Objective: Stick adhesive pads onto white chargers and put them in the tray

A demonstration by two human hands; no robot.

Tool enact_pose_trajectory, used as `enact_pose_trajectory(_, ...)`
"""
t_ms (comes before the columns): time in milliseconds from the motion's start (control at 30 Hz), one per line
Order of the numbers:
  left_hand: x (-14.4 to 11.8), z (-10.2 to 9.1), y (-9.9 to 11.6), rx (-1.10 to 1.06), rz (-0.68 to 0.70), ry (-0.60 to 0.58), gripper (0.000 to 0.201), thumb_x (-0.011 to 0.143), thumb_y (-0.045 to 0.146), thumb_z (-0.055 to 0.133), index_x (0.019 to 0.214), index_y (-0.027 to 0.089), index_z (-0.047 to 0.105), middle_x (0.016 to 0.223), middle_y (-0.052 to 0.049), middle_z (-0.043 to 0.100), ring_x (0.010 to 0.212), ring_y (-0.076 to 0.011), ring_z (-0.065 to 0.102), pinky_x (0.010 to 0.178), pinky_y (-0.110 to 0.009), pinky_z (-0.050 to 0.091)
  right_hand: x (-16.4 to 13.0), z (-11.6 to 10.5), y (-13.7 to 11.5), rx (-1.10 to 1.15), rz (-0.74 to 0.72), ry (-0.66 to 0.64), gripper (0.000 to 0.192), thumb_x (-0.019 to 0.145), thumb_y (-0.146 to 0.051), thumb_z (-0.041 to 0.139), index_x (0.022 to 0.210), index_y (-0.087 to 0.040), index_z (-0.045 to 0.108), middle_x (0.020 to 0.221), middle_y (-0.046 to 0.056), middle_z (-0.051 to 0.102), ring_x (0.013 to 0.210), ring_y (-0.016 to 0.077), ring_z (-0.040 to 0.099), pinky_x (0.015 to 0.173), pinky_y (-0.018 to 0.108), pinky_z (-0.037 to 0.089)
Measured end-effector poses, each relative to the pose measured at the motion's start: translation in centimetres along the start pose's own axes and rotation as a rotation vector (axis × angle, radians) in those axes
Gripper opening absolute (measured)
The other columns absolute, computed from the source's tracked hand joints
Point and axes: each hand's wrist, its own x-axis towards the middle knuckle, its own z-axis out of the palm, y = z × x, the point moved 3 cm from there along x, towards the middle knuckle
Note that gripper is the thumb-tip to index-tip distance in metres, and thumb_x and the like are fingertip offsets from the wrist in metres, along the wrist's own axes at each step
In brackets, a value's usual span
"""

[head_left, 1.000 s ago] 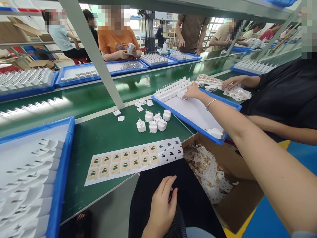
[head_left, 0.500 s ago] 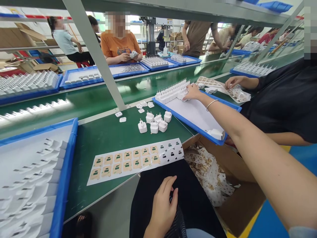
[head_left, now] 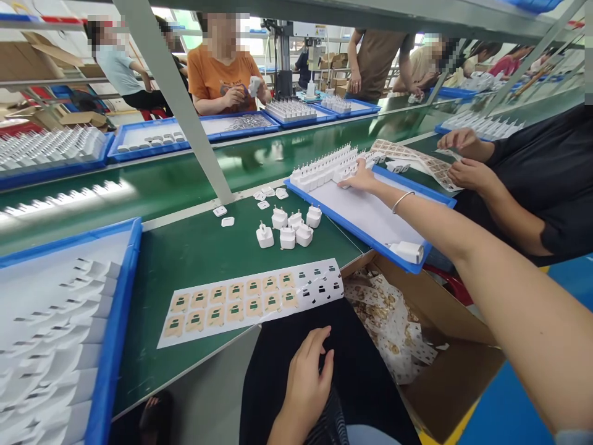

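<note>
My right hand [head_left: 362, 178] reaches far out to the blue tray [head_left: 365, 232] and rests against the rows of white plug adapters [head_left: 324, 168] standing at its far end; whether it grips one I cannot tell. A silver bangle sits on that wrist. My left hand [head_left: 306, 383] lies on my dark-clothed lap below the table edge, fingers loosely apart, holding nothing. Several loose white adapters [head_left: 290, 227] stand on the green table [head_left: 199, 253] in front of me. A label sheet [head_left: 250, 300] with tan and black stickers lies near the table's front edge.
Another blue tray [head_left: 113, 334] of white parts sits at my left. A cardboard box [head_left: 430, 352] of peeled backing paper stands below right. A co-worker's hands [head_left: 463, 157] handle a sticker sheet to the right. A slanted metal post [head_left: 185, 105] and green conveyor [head_left: 139, 185] run behind; people work beyond.
My right hand stays at the adapter rows, shifting slightly. The co-worker on the right has brought both hands onto their sticker sheet. My left hand has hardly moved.
</note>
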Motion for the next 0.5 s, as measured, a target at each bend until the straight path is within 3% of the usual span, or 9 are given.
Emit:
enact_pose_trajectory(100, 0.1, 0.2, -0.2, 0.003, -0.030, -0.025, 0.040, 0.098, 0.023, 0.047, 0.135, 0.026, 0.060, 0.128, -0.008, 0.069, 0.094, -0.0172, 0.070, 0.091, -0.040, 0.063, -0.2, 0.1, -0.1, 0.073, 0.090, -0.003, 0.125, 0.061, -0.055, 0.083, 0.157, -0.015, 0.015, 0.153, 0.028, 0.034, 0.144, 0.0431, 0.035, 0.114, 0.054, 0.036)
enact_pose_trajectory(167, 0.2, 0.4, -0.3, 0.009, -0.051, -0.036, 0.040, 0.098, 0.023, 0.046, 0.136, 0.026, 0.060, 0.125, -0.008, 0.069, 0.095, -0.0176, 0.070, 0.091, -0.041, 0.062, -0.2, 0.0, -0.3, 0.113, 0.090, -0.005, 0.121, 0.057, -0.048, 0.087, 0.154, -0.016, 0.023, 0.154, 0.025, 0.029, 0.146, 0.0413, 0.032, 0.117, 0.050, 0.032)
enact_pose_trajectory(267, 0.1, 0.5, -0.3, 0.005, -0.058, -0.043, 0.041, 0.098, 0.023, 0.046, 0.136, 0.026, 0.060, 0.123, -0.007, 0.070, 0.095, -0.0176, 0.069, 0.092, -0.041, 0.061, -0.4, -0.4, -0.7, 0.166, 0.059, -0.002, 0.106, 0.054, -0.037, 0.088, 0.143, -0.015, 0.035, 0.148, 0.021, 0.034, 0.142, 0.0387, 0.036, 0.117, 0.047, 0.031)
enact_pose_trajectory(500, -0.1, 0.6, -0.2, 0.006, -0.043, -0.029, 0.040, 0.097, 0.022, 0.047, 0.135, 0.025, 0.060, 0.125, -0.007, 0.069, 0.093, -0.0174, 0.070, 0.091, -0.042, 0.062, -2.6, -1.6, -1.2, 0.322, 0.081, 0.019, 0.092, 0.044, -0.019, 0.086, 0.124, -0.018, 0.040, 0.134, 0.017, 0.043, 0.135, 0.0390, 0.037, 0.115, 0.055, 0.031)
